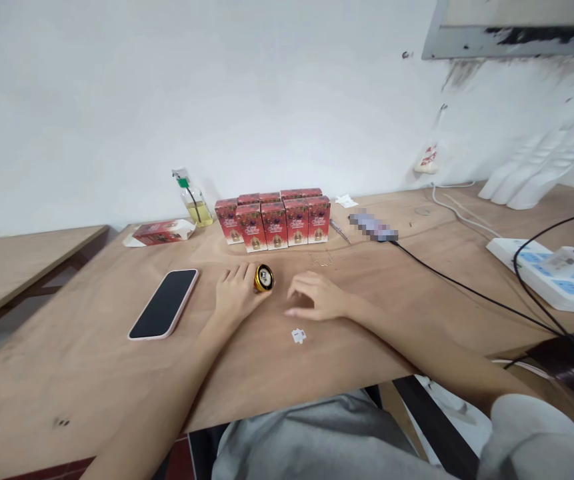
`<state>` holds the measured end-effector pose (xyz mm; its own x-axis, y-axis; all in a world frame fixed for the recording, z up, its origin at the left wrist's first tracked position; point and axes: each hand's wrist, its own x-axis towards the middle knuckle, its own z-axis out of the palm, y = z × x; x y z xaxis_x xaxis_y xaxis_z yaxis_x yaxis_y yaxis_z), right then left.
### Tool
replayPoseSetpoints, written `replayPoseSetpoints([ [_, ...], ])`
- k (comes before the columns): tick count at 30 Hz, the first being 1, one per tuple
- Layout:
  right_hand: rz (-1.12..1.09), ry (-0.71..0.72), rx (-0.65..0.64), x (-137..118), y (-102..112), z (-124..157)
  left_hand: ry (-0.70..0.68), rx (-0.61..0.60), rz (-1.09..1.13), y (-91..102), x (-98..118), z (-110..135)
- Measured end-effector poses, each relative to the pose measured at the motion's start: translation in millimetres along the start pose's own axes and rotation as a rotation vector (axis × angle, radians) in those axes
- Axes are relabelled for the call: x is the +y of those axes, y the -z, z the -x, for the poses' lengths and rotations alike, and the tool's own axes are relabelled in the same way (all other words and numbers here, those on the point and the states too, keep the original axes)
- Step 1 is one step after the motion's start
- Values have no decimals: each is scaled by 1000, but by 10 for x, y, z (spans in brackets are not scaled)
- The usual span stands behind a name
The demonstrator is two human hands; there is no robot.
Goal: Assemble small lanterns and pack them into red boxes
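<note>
My left hand (235, 293) rests on the wooden table (87, 360) and holds a small round gold-rimmed object (263, 278) between thumb and fingers. My right hand (317, 297) lies a little to the right of it, fingers loosely curled and apart, holding nothing. A tiny white piece (299, 335) lies on the table just in front of my right hand. Behind my hands stands a row of several red boxes (279, 219).
A black phone in a pink case (165, 303) lies left of my left hand. At the back are an opened red box (159, 232), a small bottle of yellow liquid (194, 200) and a screwdriver (339, 231). A power strip (551, 273) with black cables (467, 288) is at the right.
</note>
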<state>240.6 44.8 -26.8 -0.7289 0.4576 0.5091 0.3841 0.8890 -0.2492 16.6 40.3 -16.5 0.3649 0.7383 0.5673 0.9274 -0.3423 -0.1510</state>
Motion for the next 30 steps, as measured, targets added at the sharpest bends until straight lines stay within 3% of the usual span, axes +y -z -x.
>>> replayPoseSetpoints([
  [2, -7, 156, -124, -127, -43, -8, 7, -4, -12, 2, -7, 2],
  [5, 118, 290, -204, -266, -157, -21, 7, -5, -28, -10, -11, 4],
  [9, 276, 300, -195, -271, -249, -23, -3, 8, -22, -31, -10, 3],
  [14, 319, 258, -202, -181, -215, -12, 5, 15, 6, -25, -8, -2],
  [21, 315, 115, -228, -192, -208, -5, 2, 10, -15, -18, -23, 2],
  [24, 333, 27, -200, -85, -167, -9, -3, 14, -16, -12, -25, -1],
  [30, 301, -337, 93, 413, 106, 63, -36, 68, 2, -14, -9, 1],
])
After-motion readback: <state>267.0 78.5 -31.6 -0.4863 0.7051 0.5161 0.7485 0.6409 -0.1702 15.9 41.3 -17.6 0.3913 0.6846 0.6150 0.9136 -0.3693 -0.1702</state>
